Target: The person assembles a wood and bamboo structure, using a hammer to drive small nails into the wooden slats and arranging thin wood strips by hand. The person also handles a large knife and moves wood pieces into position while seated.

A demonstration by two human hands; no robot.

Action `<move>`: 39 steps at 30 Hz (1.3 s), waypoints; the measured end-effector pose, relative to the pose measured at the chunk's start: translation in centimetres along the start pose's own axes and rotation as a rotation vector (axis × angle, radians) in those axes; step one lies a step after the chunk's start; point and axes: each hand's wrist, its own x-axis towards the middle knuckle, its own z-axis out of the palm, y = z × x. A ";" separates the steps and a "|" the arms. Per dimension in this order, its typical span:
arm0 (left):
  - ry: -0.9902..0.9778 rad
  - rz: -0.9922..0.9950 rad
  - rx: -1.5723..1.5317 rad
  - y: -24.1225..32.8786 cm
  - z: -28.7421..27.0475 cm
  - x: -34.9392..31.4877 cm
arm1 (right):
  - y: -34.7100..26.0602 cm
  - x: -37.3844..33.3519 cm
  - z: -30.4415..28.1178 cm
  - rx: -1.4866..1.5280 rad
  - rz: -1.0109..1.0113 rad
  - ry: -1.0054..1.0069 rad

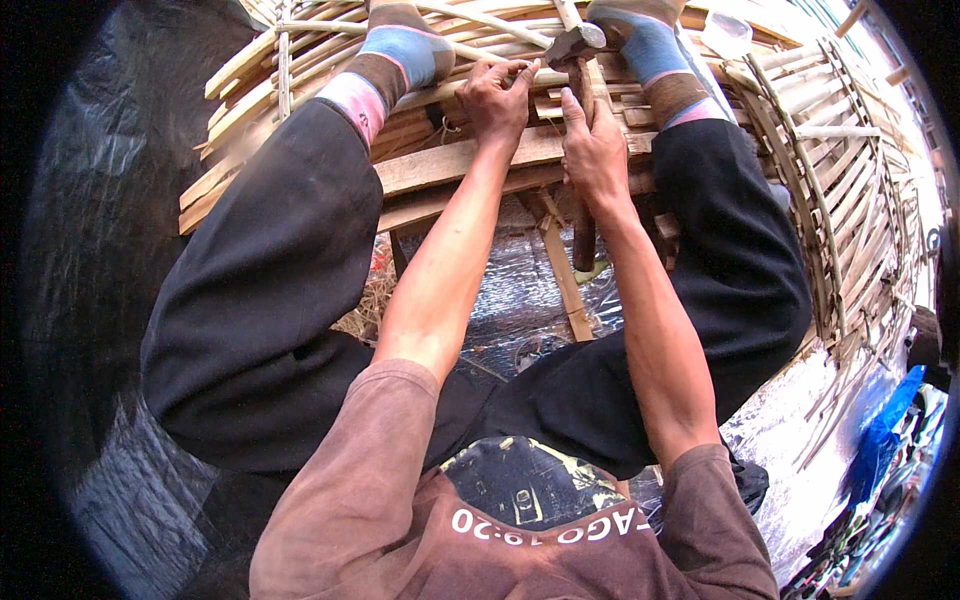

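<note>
I sit with my knees apart over a frame of bamboo slats point(450, 160). My right hand point(595, 145) grips the wooden handle of a hammer point(578, 45), whose dark metal head rests on the slats near the top. My left hand point(495, 100) presses its fingertips down on a slat just left of the hammer head; whether it pinches a nail I cannot tell. Both feet in blue and brown socks point(400, 50) rest on the slats.
A woven bamboo lattice point(840, 180) curves along the right side. Dark plastic sheeting point(110, 250) covers the ground on the left. A loose wooden strip point(562, 275) lies between my legs. Blue fabric point(885, 430) sits at the lower right.
</note>
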 end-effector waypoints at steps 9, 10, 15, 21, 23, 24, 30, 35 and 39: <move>-0.111 -0.378 -0.324 1.9 -0.6 1.5 | 0.7 0.5 -0.3 0.000 0.021 -0.007; -0.097 -0.357 -0.332 1.8 -1.2 1.9 | 0.6 0.4 -0.1 0.013 0.021 -0.013; -0.111 -0.262 -0.222 3.1 -2.4 1.8 | 1.1 0.3 0.0 0.046 -0.009 0.026; -0.117 -0.261 -0.230 1.9 -1.6 1.8 | 1.5 0.3 0.0 0.021 0.044 0.007; -0.118 -0.253 -0.150 1.7 -1.5 1.7 | 1.7 0.4 0.2 0.044 0.001 0.014; -0.120 -0.253 -0.149 1.7 -1.5 1.6 | 1.6 0.3 0.3 0.057 -0.043 0.019; -0.098 -0.168 -0.097 1.4 -1.3 1.4 | 1.7 0.0 0.6 0.080 -0.032 0.007; -0.070 -0.145 -0.042 2.1 -1.0 0.7 | 2.3 0.2 0.3 0.074 -0.043 0.018; -0.054 -0.156 -0.095 0.1 -0.3 0.9 | 1.7 0.1 0.4 0.048 -0.056 0.027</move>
